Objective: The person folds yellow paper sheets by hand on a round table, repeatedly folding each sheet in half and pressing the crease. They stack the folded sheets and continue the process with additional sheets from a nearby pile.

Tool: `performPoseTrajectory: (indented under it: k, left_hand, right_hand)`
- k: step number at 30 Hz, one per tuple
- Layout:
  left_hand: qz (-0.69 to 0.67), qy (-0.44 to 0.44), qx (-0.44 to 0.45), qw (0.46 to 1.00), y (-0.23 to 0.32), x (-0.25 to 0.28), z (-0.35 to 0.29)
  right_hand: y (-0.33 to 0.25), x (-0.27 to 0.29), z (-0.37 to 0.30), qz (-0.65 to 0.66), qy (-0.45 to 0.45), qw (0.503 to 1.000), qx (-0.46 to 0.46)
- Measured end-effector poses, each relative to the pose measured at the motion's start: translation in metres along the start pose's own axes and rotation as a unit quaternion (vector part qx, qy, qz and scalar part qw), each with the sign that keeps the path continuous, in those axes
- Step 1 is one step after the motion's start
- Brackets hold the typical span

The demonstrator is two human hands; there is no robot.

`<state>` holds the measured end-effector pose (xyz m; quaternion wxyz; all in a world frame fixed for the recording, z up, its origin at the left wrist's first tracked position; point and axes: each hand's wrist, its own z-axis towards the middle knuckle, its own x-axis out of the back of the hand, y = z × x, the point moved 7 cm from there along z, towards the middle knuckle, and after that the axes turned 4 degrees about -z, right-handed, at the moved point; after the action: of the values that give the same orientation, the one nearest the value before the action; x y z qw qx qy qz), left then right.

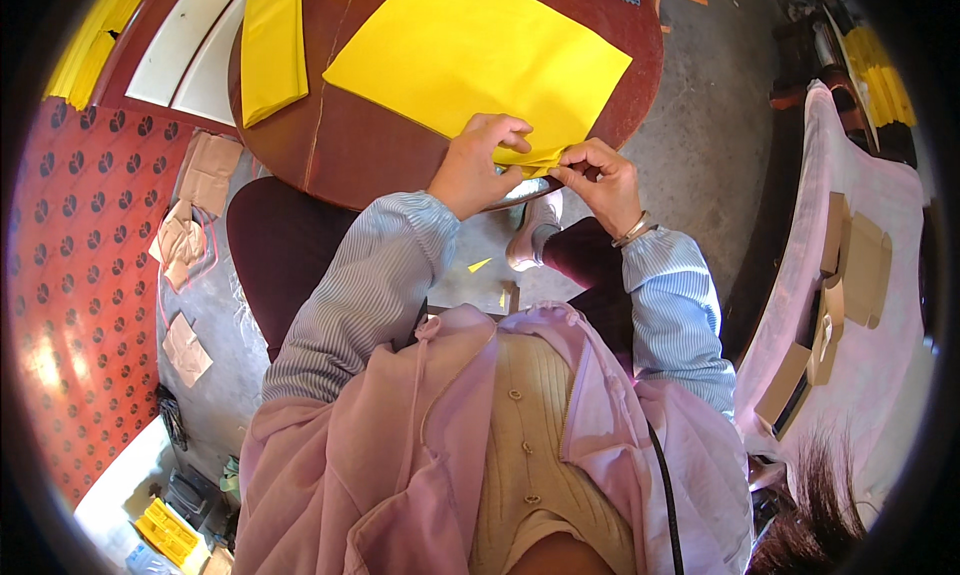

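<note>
A large yellow sheet (480,50), which looks like cloth, lies flat on the round brown table (385,165). Its near right corner is bunched up and overhangs the table's edge. Between thumb and fingertips, my right hand (605,180) pinches this gathered corner. My left hand (480,165) is just to the left of it, fingers curved and thumb held apart from them, with the sheet's near edge in the gap. Whether the left fingertips touch the cloth is hard to make out.
A folded yellow strip (273,50) lies at the table's left. On the right, a pink-covered surface (870,185) bears opened cardboard boxes (860,265). Brown paper pieces (187,350) lie on the floor at left, beside a red patterned panel (85,285).
</note>
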<state>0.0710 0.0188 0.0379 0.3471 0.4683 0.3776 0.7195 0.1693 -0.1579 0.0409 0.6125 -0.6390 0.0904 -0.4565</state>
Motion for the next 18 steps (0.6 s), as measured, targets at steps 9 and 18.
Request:
performPoseTrajectory:
  k: [9,18]
  left_hand:
    - [-0.023,0.076,0.072,0.994,-0.012,-0.006,-0.003]
    - [-0.019,0.031,0.092,0.995,-0.016,-0.005,0.0]
  right_hand:
    - [-0.01,0.002,-0.009,-0.056,0.02,0.998,0.03]
    - [-0.011,-0.001,-0.007,-0.047,0.014,0.996,0.075]
